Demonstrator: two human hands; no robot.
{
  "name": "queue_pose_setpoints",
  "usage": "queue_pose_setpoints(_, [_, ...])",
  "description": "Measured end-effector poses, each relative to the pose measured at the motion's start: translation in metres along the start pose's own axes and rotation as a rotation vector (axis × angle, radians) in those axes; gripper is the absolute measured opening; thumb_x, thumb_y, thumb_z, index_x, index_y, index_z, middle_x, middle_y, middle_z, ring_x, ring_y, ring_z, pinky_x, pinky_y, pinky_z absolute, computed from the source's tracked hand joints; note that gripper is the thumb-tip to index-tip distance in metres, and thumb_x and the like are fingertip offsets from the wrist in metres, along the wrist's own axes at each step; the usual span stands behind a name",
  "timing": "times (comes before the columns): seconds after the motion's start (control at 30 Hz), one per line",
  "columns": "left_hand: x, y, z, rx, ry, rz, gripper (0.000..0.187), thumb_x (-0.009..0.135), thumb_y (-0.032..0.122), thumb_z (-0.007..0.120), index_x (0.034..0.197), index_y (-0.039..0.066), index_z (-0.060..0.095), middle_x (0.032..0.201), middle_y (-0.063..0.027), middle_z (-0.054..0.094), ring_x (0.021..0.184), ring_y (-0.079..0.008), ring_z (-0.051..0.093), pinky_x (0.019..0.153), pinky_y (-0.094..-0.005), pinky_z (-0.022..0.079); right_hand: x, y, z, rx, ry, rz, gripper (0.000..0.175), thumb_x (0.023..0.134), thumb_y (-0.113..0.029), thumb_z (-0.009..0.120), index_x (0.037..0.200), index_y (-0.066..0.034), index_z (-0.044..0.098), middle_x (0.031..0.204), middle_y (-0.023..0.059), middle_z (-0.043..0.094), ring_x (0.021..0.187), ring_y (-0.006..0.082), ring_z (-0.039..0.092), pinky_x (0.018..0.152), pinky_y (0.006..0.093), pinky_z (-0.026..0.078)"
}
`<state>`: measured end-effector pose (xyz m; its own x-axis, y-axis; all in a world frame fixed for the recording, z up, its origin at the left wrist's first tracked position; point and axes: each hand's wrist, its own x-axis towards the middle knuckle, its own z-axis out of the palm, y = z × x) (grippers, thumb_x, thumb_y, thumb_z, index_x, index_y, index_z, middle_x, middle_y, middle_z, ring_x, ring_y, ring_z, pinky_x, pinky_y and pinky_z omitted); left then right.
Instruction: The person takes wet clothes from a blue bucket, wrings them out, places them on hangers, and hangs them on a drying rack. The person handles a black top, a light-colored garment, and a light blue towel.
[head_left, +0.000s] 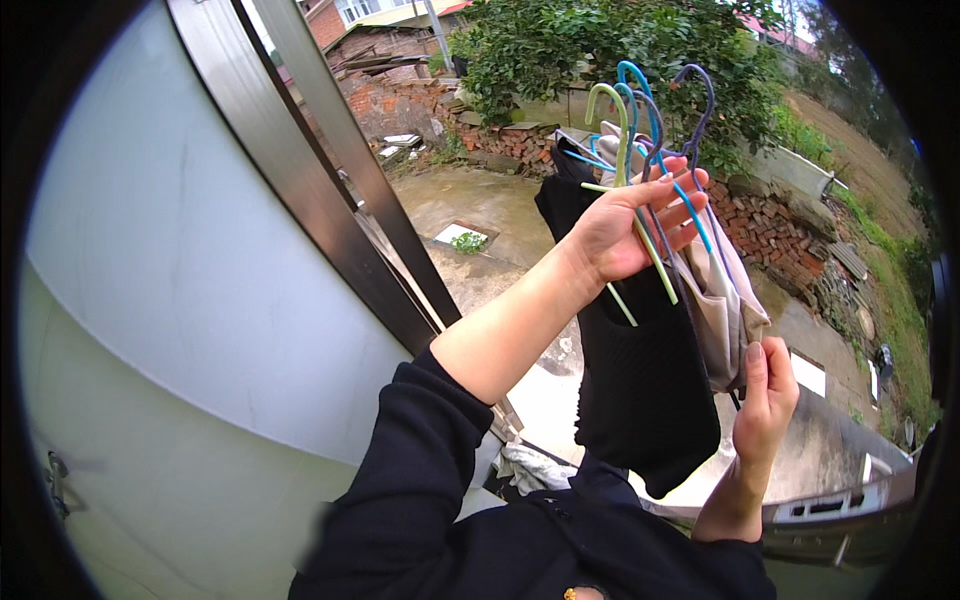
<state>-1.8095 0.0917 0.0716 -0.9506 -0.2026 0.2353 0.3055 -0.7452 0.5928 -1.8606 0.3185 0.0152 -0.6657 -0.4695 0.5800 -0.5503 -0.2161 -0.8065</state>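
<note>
Several coloured clothes hangers hang together over my left hand (641, 217), whose fingers pass between them below the hooks. Among them are a pale green hanger (622, 127), a blue hanger (694, 206) and a purple hanger (705, 105). A black knit garment (645, 390) hangs on the near side, under my left wrist. Beyond it, to the right, hangs a beige garment (716, 315). My right hand (766, 397) pinches the beige garment's right edge between thumb and fingers. The far garments are partly hidden by the hangers and my left hand.
A metal door or window frame (330, 187) and a pale wall (187, 225) stand at the left. Below lies a concrete yard (480, 277) with a brick rubble wall (765, 232) and a leafy tree (600, 45). A patterned cloth (532, 469) lies near my body.
</note>
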Motion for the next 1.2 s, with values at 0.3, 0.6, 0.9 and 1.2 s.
queue_pose_setpoints(0.3, [0.096, 0.011, -0.132, 0.029, 0.084, 0.261, 0.028, 0.092, 0.012, 0.046, 0.120, 0.012, 0.048, 0.124, -0.0073, 0.050, 0.110, -0.0224, 0.052, 0.089, -0.0411, 0.046, 0.143, 0.159, 0.034, 0.142, -0.304, 0.075, 0.018, 0.092, -0.014, 0.049, 0.078, -0.0019, 0.050, 0.065, -0.0063, 0.037, 0.060, 0.0035, 0.030, 0.051, 0.0193, 0.023])
queue_pose_setpoints(0.6, [0.170, 0.020, -0.207, 0.117, 0.228, 0.445, 0.029, 0.093, 0.013, 0.044, 0.122, 0.016, 0.048, 0.126, -0.0059, 0.048, 0.110, -0.0213, 0.052, 0.091, -0.0393, 0.045, 0.266, 0.270, 0.063, 0.105, -0.583, 0.045, 0.014, 0.090, -0.010, 0.049, 0.079, -0.0013, 0.049, 0.068, -0.0045, 0.036, 0.062, 0.0053, 0.031, 0.054, 0.0203, 0.024])
queue_pose_setpoints(0.9, [0.198, 0.068, -0.289, 0.140, 0.276, 0.598, 0.026, 0.092, 0.011, 0.045, 0.117, 0.016, 0.050, 0.126, -0.0063, 0.048, 0.110, -0.0244, 0.051, 0.094, -0.0408, 0.043, 0.349, 0.312, 0.155, -0.207, -0.640, -0.215, 0.006, 0.085, -0.004, 0.051, 0.087, 0.0018, 0.051, 0.071, 0.0111, 0.047, 0.062, 0.0194, 0.046, 0.060, 0.0280, 0.040])
queue_pose_setpoints(1.2, [0.203, 0.159, -0.380, 0.082, 0.295, 0.629, 0.026, 0.091, 0.010, 0.046, 0.116, 0.016, 0.051, 0.126, -0.0039, 0.048, 0.115, -0.0234, 0.048, 0.098, -0.0407, 0.040, 0.413, 0.361, 0.285, -0.224, -0.534, -0.614, 0.009, 0.080, -0.002, 0.057, 0.088, 0.0018, 0.057, 0.078, 0.0144, 0.058, 0.069, 0.0294, 0.057, 0.061, 0.0323, 0.045])
